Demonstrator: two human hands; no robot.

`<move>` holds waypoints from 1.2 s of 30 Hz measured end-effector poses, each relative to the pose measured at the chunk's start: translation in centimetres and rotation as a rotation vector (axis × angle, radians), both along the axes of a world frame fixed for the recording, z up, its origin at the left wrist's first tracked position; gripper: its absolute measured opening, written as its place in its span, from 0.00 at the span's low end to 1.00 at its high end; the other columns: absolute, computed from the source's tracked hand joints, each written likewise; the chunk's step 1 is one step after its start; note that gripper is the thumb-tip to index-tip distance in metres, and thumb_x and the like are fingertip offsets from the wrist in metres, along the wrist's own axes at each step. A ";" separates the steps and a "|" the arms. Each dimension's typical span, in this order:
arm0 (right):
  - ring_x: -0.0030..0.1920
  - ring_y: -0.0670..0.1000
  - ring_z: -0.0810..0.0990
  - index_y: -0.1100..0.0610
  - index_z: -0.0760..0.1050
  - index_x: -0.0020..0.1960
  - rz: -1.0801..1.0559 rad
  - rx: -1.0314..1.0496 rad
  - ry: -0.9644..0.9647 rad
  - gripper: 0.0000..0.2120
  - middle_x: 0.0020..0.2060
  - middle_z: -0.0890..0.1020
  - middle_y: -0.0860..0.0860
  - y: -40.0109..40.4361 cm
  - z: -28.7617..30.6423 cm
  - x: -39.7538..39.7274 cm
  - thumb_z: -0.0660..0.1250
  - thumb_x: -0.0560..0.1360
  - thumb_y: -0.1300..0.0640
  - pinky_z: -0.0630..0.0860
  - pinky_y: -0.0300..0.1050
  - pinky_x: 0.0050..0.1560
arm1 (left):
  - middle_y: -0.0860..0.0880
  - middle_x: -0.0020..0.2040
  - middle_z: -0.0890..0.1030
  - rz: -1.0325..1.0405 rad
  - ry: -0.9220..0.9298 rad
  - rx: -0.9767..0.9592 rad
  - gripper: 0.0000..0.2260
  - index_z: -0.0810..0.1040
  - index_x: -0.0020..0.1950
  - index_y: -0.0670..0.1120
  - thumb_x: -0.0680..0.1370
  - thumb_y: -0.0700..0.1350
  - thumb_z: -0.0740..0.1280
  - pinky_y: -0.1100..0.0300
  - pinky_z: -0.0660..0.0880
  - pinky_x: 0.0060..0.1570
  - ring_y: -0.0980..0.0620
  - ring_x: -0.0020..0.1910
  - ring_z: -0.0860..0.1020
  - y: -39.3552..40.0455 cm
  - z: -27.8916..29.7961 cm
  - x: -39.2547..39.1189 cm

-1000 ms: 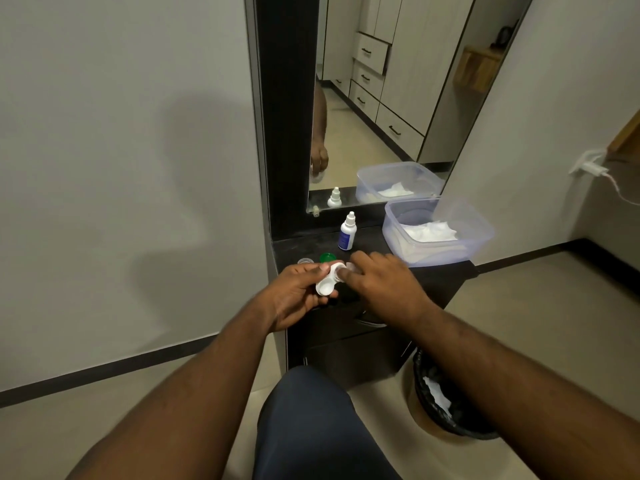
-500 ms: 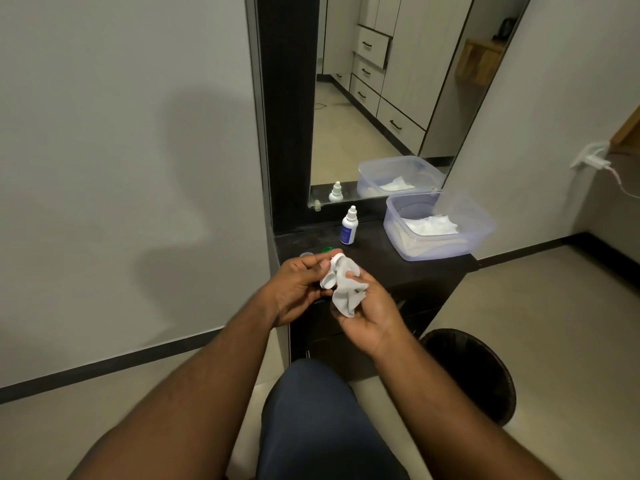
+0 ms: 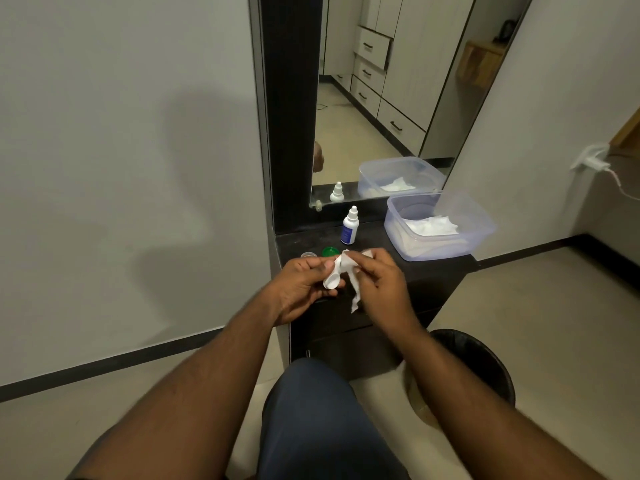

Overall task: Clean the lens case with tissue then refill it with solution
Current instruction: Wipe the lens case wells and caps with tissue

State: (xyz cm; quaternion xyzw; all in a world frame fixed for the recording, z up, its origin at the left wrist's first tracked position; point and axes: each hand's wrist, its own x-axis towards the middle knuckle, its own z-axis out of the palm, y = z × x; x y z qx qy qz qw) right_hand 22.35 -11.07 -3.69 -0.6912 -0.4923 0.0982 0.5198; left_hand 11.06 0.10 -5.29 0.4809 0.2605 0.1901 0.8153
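Note:
My left hand grips the white lens case in front of the dark dresser top. My right hand pinches a white tissue that is pressed against the far end of the case; its loose end hangs down. A small white solution bottle with a blue label stands upright at the back of the dresser. A green cap and a clear cap lie on the dresser just behind my left hand.
A clear plastic tub holding tissues sits at the dresser's right. A mirror stands behind. A black bin is on the floor at the right, below the dresser. My knee is below the hands.
My right hand turned over from palm-up to knuckles-up, and the tissue moved from a bunch in the palm to the far end of the case. My left hand kept its hold on the case.

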 end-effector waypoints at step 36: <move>0.48 0.51 0.78 0.57 0.79 0.50 0.062 -0.222 -0.658 0.07 0.46 0.80 0.52 1.6 1.4 2.7 0.69 0.72 0.60 0.77 0.46 0.47 | 0.39 0.54 0.83 -0.027 -0.006 0.001 0.12 0.79 0.59 0.37 0.77 0.36 0.65 0.56 0.81 0.47 0.45 0.50 0.83 0.4 -0.7 0.2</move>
